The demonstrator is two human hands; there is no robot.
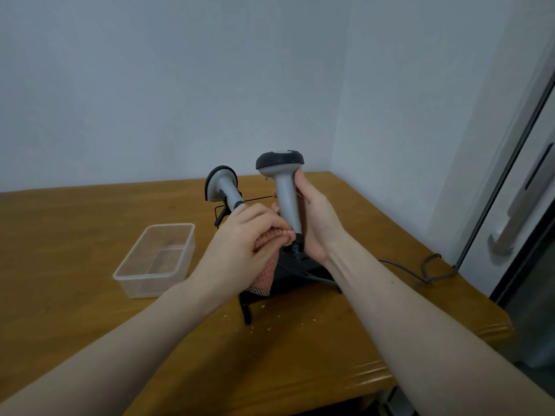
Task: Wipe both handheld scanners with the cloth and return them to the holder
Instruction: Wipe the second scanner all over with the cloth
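My right hand (312, 217) grips the grey handle of one scanner (285, 187), held upright with its black head on top. My left hand (240, 238) is shut on a pink cloth (265, 265) and presses it against the lower part of that handle. A second grey and black scanner (220, 187) leans in the black wire holder (288, 265) behind my left hand. The holder stands on the wooden table (75, 235), mostly hidden by my hands and the cloth. A coiled cable hangs from the base of the held scanner.
A clear plastic box (156, 259) sits on the table to the left of the holder. A dark cable (420, 271) trails to the table's right edge. Small crumbs lie in front of the holder. Walls close off the back and right.
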